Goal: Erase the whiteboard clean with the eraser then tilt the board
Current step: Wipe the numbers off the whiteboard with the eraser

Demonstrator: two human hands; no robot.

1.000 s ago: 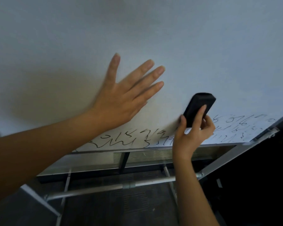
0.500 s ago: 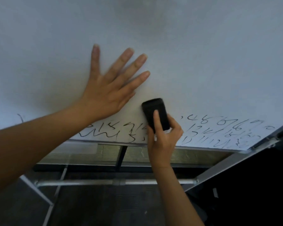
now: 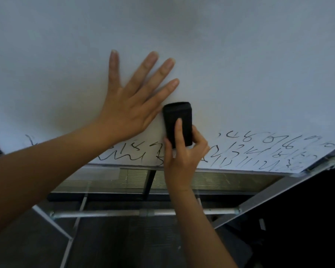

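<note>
The whiteboard (image 3: 240, 64) fills the upper part of the view, white and bare above. Black marker scribbles (image 3: 259, 151) run along its bottom edge, left and right of my hands. My left hand (image 3: 132, 105) lies flat on the board with fingers spread. Just to its right, my right hand (image 3: 184, 151) grips the black eraser (image 3: 177, 120) and presses it upright against the board, right above the writing. The index finger lies along the eraser's back.
Under the board, a metal frame with a horizontal crossbar (image 3: 124, 212) and a slanted leg (image 3: 269, 196) stands over a dark floor. A bracket (image 3: 329, 163) holds the board's lower right corner. A ribbed panel (image 3: 220, 180) sits behind the frame.
My right hand has carried the eraser leftward from the right part of the writing to a spot beside my left hand. The left hand stays flat on the board.
</note>
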